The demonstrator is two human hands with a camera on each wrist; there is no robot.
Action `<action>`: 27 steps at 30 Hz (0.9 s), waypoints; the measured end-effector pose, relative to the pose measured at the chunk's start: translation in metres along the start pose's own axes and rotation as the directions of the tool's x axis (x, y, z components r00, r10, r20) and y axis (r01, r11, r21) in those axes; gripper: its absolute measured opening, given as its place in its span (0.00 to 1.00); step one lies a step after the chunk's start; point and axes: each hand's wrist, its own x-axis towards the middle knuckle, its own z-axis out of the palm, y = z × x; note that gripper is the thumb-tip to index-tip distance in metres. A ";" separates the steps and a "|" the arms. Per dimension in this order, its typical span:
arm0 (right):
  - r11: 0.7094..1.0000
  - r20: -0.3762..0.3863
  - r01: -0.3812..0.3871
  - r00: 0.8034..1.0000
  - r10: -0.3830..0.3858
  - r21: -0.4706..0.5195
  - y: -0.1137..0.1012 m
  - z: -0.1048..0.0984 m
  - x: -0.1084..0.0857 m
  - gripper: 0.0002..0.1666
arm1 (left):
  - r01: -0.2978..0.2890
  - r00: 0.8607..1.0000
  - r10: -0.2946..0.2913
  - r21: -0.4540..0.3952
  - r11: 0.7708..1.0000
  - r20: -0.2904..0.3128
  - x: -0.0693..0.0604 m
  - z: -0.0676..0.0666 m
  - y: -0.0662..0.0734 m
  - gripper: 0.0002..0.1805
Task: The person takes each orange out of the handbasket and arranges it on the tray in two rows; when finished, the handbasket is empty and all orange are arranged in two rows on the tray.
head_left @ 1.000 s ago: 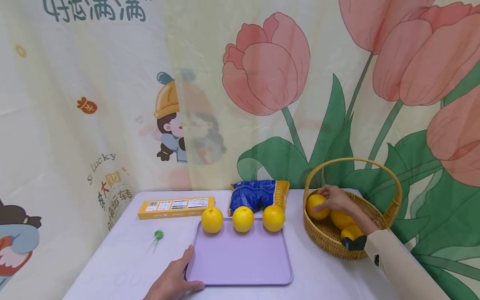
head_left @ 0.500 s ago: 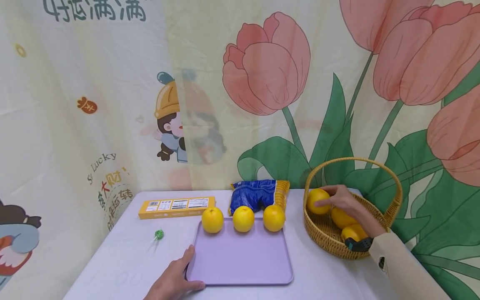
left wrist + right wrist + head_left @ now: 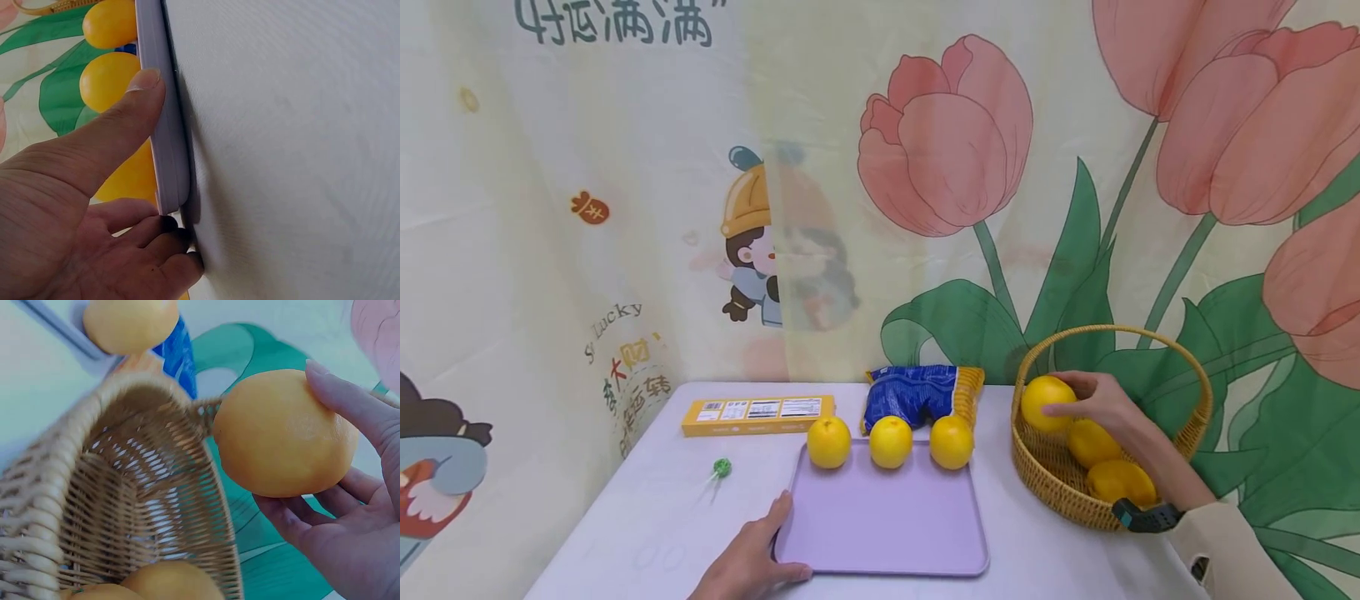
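Observation:
My right hand (image 3: 1101,402) grips an orange (image 3: 1047,403) between thumb and fingers. It holds the fruit above the back left part of the wicker basket (image 3: 1051,492); the right wrist view shows the orange (image 3: 284,434) lifted clear of the other fruit. Two more yellow fruits, one rounded (image 3: 1092,443) and one longer (image 3: 1122,482), lie in the basket. At the near left corner of the lilac tray (image 3: 880,525), my left hand (image 3: 747,550) rests with its thumb along the front edge and fingers at the left side. Three oranges (image 3: 891,442) stand in a row along the tray's far edge.
Behind the tray lies a blue and yellow bag (image 3: 913,396), with a flat yellow box (image 3: 758,415) to its left. A green lollipop (image 3: 722,468) lies left of the tray. The basket's tall handle (image 3: 1120,327) arches over it. A printed curtain hangs behind the table.
The right hand has lifted the orange slightly up and to the right inside the basket, uncovering more of the fruit below. The left hand stays at the tray corner. The head view has shifted a little.

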 end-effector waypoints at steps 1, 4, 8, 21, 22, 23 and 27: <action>1.000 -0.001 0.008 1.000 -0.008 0.000 -0.001 0.000 -0.005 0.49 | -0.004 1.000 0.004 -0.001 1.000 0.001 0.000 0.000 -0.001 0.64; 0.999 0.000 0.044 0.999 -0.044 -0.003 -0.008 0.004 -0.017 0.47 | -0.014 1.000 0.014 -0.009 1.000 0.001 -0.001 0.000 -0.002 0.64; 0.994 0.015 0.108 0.994 -0.108 0.014 -0.019 0.016 -0.032 0.43 | -0.016 1.000 0.016 -0.020 1.000 0.006 -0.001 0.000 -0.001 0.65; 0.948 0.163 0.199 0.956 -0.243 0.247 -0.057 0.119 -0.042 0.44 | -0.015 1.000 0.015 -0.049 0.999 0.003 -0.003 -0.001 0.001 0.64; 0.941 0.176 0.206 0.950 -0.258 0.268 -0.060 0.128 -0.040 0.44 | -0.013 1.000 0.013 -0.053 0.998 0.002 -0.004 -0.001 0.001 0.64; 0.934 0.187 0.220 0.942 -0.279 0.283 -0.064 0.137 -0.038 0.44 | -0.017 1.000 0.017 -0.054 0.998 -0.002 -0.004 -0.001 0.001 0.64; 0.917 0.207 0.253 0.923 -0.324 0.308 -0.078 0.174 -0.027 0.42 | -0.005 1.000 0.005 -0.061 0.998 -0.008 -0.004 0.001 0.000 0.64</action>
